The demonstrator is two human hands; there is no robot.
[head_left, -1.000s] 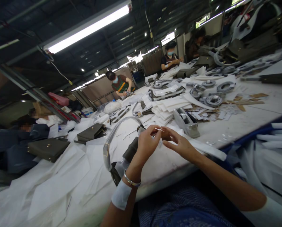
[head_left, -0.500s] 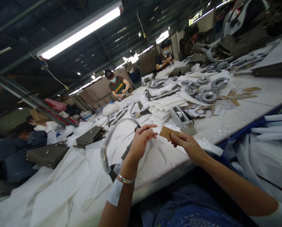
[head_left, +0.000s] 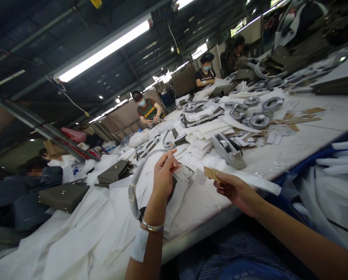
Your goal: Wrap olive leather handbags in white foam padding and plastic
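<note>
My right hand (head_left: 235, 192) pinches a brown cardboard tag (head_left: 211, 173) between thumb and fingers above the table edge. To its left, my left hand (head_left: 165, 171) is closed in a pinch, fingertips pointing up. Small white printed tags (head_left: 184, 175) show right beside its fingers, blurred; whether the fingers hold them or a thin string, I cannot make out. Behind and below this hand lies a bag handle (head_left: 133, 198) wrapped in clear film. A grey tape dispenser (head_left: 228, 151) stands just beyond my right hand.
White foam sheets (head_left: 205, 136), coiled wrapped straps (head_left: 258, 120) and loose brown and white tags (head_left: 274, 134) lie farther back. Dark olive bags (head_left: 64, 194) and white wrapping sheets (head_left: 83, 233) cover the left side. Co-workers (head_left: 149, 111) work across the table.
My hands have moved apart, the left turning into a pinch. A white string stretched between left fingers and brown tag no longer shows; white tags now appear between the hands.
</note>
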